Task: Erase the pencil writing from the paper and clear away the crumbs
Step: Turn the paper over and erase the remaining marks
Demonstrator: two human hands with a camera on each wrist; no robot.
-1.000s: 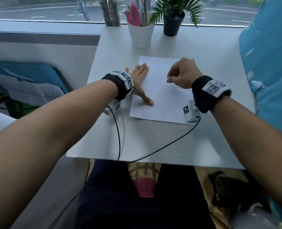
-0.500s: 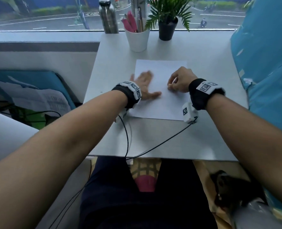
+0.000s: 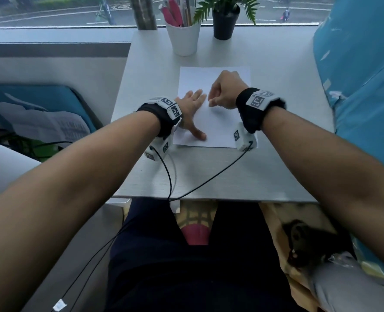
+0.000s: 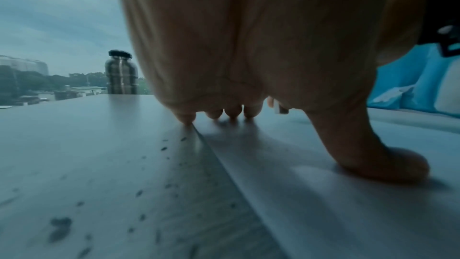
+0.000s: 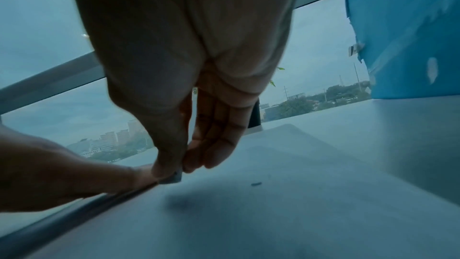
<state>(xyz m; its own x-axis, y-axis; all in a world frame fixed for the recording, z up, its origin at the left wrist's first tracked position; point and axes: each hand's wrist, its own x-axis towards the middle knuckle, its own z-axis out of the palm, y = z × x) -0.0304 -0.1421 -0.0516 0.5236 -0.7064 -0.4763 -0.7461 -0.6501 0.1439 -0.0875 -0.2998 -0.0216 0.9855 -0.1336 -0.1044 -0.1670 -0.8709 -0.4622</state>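
A white sheet of paper [image 3: 218, 122] lies in the middle of the grey table [image 3: 276, 167]. My left hand [image 3: 192, 109] lies flat on the sheet's left edge, fingers spread and thumb pressed down near the front. My right hand [image 3: 222, 93] is curled over the sheet's centre and pinches a small pale eraser [image 5: 171, 179] between thumb and fingers, its tip down on the paper. The eraser [image 4: 278, 107] also peeks out beyond my left fingers [image 4: 232, 113]. Dark eraser crumbs [image 4: 139, 194] are scattered on the table left of the paper. One crumb [image 5: 256, 184] lies on the sheet.
At the table's far edge stand a white cup of pens [image 3: 183, 34], a black potted plant [image 3: 224, 21] and a metal bottle [image 3: 145, 14]. A blue cover [image 3: 362, 75] rises along the right side. Cables [image 3: 200, 183] run from my wrists over the front edge.
My right hand slid left across the paper, close to my left fingertips. My left hand stayed flat on the sheet's left edge, its thumb shifting a little. The head view moved slightly.
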